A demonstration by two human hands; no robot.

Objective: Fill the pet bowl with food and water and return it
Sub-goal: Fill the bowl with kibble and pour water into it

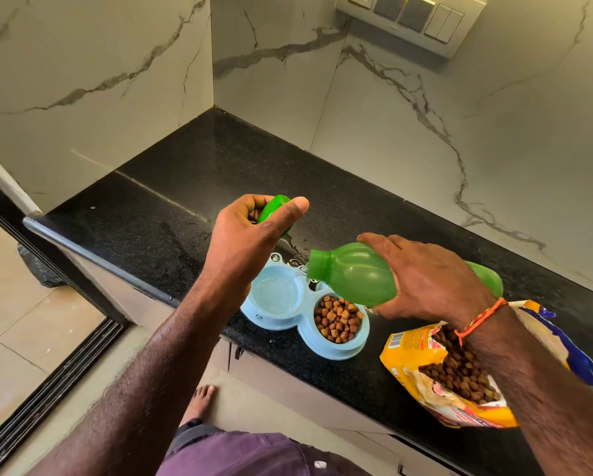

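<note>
A light blue double pet bowl (329, 350) sits at the front edge of the black counter. Its right cup holds brown kibble (338, 319). Its left cup holds water (276, 292). My right hand (429, 280) grips a green bottle (353, 273) tipped on its side, mouth to the left, and water runs from it into the left cup. My left hand (250, 231) hovers above and behind the bowl and holds the green bottle cap (274, 207).
An open yellow kibble bag (422, 352) lies on the black counter (185, 201) at the right, under my right forearm. Spilled water wets the counter behind the bowl. Marble walls close the corner. A switch panel (411, 18) is high on the wall. My bare foot (202, 400) stands on the floor.
</note>
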